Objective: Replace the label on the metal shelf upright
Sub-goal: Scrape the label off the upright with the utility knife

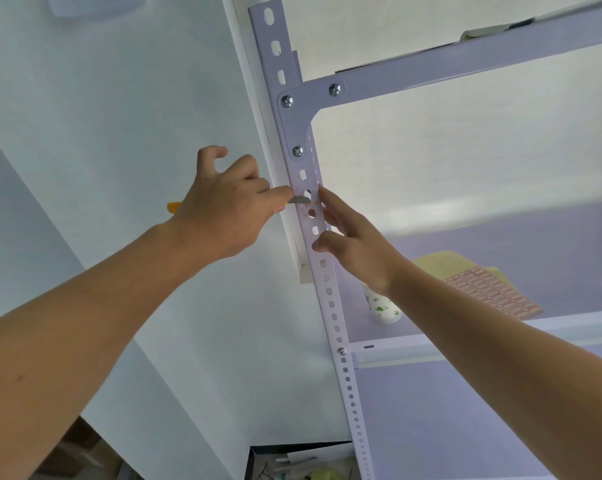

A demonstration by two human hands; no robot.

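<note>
A pale perforated metal upright point(330, 299) runs from top centre down to the bottom. A worn label point(310, 211) with faint red marks sticks on it below the corner bracket. My left hand point(223, 209) grips a yellow-handled utility knife point(297, 200), its blade tip lying against the label's top edge. My right hand point(351, 244) rests on the upright's right edge beside the label, with fingers spread and thumb pressing the front face lower down.
A sheet of pink-edged blank labels point(493, 292) lies on a yellow backing on the shelf point(500, 336) at right. A white paper cup point(382, 306) stands beside it. A dark box of odds and ends point(303, 462) sits below. The white wall point(119, 133) fills the left.
</note>
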